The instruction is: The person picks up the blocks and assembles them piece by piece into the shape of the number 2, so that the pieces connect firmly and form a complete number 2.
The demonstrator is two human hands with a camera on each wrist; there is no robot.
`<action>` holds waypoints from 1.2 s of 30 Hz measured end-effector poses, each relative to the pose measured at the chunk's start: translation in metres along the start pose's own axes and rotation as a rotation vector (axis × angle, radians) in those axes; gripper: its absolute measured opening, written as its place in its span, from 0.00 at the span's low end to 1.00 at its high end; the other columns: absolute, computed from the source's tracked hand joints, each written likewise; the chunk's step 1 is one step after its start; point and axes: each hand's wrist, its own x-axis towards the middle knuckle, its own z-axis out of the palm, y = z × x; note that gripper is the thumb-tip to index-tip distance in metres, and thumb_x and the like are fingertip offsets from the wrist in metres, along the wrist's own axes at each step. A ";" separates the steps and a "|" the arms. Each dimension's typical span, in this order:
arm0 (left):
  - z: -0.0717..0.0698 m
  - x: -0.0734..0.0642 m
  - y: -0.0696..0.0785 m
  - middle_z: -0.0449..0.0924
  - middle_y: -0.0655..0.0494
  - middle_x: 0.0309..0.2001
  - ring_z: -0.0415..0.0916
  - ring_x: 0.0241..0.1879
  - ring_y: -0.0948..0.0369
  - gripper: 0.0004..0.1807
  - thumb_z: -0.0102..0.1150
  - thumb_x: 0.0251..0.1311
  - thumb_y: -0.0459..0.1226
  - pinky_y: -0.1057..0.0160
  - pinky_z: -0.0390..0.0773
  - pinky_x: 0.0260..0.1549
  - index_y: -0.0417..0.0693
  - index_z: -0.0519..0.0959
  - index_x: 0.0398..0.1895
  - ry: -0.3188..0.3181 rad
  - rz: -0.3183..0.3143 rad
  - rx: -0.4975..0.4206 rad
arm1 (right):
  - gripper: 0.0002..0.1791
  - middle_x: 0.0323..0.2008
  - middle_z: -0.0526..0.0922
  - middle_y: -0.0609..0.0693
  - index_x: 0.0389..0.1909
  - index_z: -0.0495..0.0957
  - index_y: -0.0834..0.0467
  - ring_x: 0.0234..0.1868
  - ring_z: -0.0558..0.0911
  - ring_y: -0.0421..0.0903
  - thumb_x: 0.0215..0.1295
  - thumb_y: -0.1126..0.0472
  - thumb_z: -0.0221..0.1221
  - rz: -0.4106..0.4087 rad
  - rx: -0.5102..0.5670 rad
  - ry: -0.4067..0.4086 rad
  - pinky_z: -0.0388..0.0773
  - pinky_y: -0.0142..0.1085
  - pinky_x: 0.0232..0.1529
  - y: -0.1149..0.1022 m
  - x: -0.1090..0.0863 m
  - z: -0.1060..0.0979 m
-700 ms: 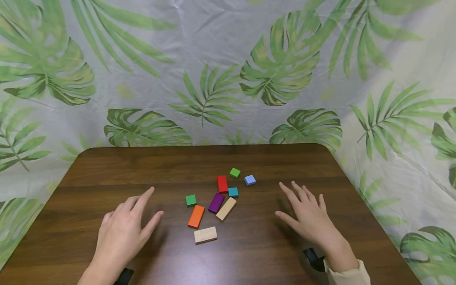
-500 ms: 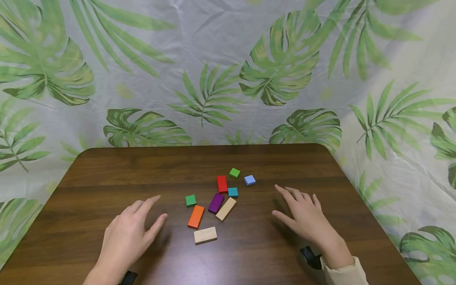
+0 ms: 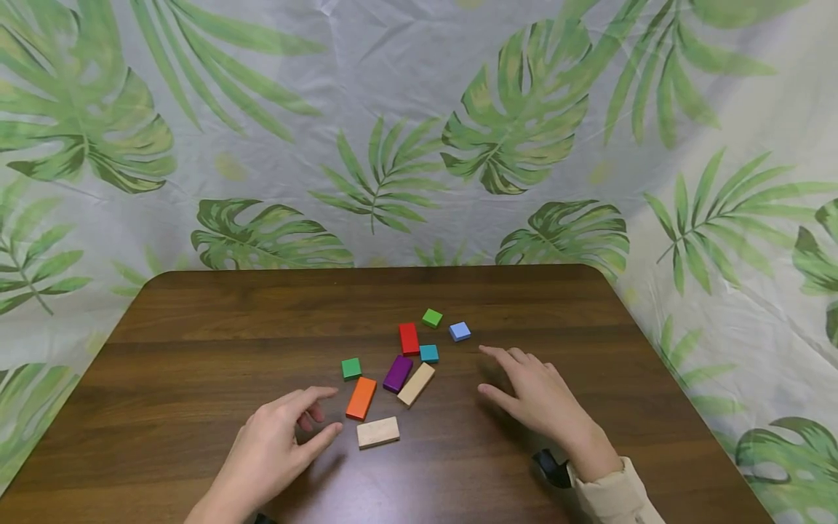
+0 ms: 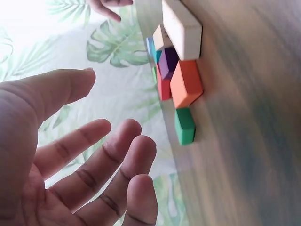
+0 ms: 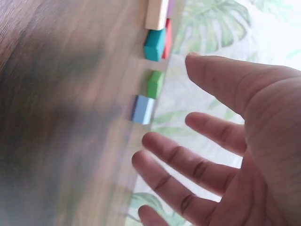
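Note:
My left hand (image 3: 278, 440) hovers over the table, fingers relaxed and holding nothing. Its fingertips are just left of an orange block (image 3: 361, 399) and a plain wooden block (image 3: 377, 433). Behind the orange one lies a green block (image 3: 351, 369). To the right, my right hand (image 3: 540, 397) is also empty, thumb and fingers apart. Nearest to its fingertips is a light blue block (image 3: 460, 332). Between the hands lie a purple block (image 3: 397, 374), a second plain wooden block (image 3: 415, 385), a teal block (image 3: 428, 354), a red block (image 3: 409, 339) and a light green block (image 3: 432, 318).
The blocks lie flat and loosely scattered in the middle of a dark brown wooden table (image 3: 229, 313). A leaf-patterned cloth (image 3: 393, 94) hangs behind the table's far edge and along its sides. Each wrist wears a dark strap, partly visible.
Both hands have moved inward toward the blocks: the left one rightward and nearer the table's front, the right one leftward. The blocks have stayed where they were.

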 end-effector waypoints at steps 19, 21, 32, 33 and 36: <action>0.029 -0.005 0.002 0.74 0.78 0.32 0.71 0.36 0.73 0.17 0.81 0.56 0.42 0.66 0.73 0.35 0.72 0.87 0.46 -0.147 -0.087 0.005 | 0.29 0.53 0.85 0.49 0.72 0.77 0.51 0.53 0.86 0.48 0.75 0.46 0.67 -0.079 0.119 -0.122 0.84 0.50 0.50 0.002 0.029 0.029; 0.031 -0.006 0.002 0.74 0.79 0.32 0.71 0.37 0.72 0.18 0.82 0.55 0.42 0.66 0.74 0.36 0.72 0.87 0.46 -0.142 -0.089 0.020 | 0.29 0.53 0.85 0.49 0.72 0.77 0.51 0.52 0.86 0.47 0.75 0.47 0.67 -0.095 0.119 -0.127 0.84 0.50 0.50 0.000 0.031 0.031; 0.041 -0.004 0.000 0.76 0.79 0.32 0.72 0.38 0.72 0.17 0.82 0.53 0.40 0.63 0.76 0.37 0.67 0.88 0.44 -0.110 -0.075 0.042 | 0.27 0.52 0.83 0.50 0.71 0.78 0.51 0.51 0.84 0.46 0.74 0.50 0.68 -0.146 0.123 -0.141 0.84 0.46 0.51 -0.004 0.044 0.037; 0.042 -0.004 0.000 0.76 0.79 0.32 0.72 0.38 0.72 0.17 0.83 0.52 0.40 0.63 0.76 0.37 0.66 0.88 0.44 -0.110 -0.077 0.043 | 0.27 0.52 0.83 0.50 0.70 0.78 0.51 0.51 0.85 0.46 0.74 0.50 0.68 -0.149 0.127 -0.140 0.84 0.46 0.51 -0.005 0.045 0.037; 0.044 -0.003 -0.001 0.76 0.79 0.31 0.72 0.38 0.72 0.18 0.84 0.51 0.40 0.63 0.76 0.37 0.64 0.88 0.44 -0.107 -0.077 0.040 | 0.26 0.52 0.83 0.50 0.70 0.78 0.51 0.52 0.85 0.47 0.74 0.51 0.68 -0.160 0.138 -0.139 0.84 0.47 0.52 -0.005 0.048 0.038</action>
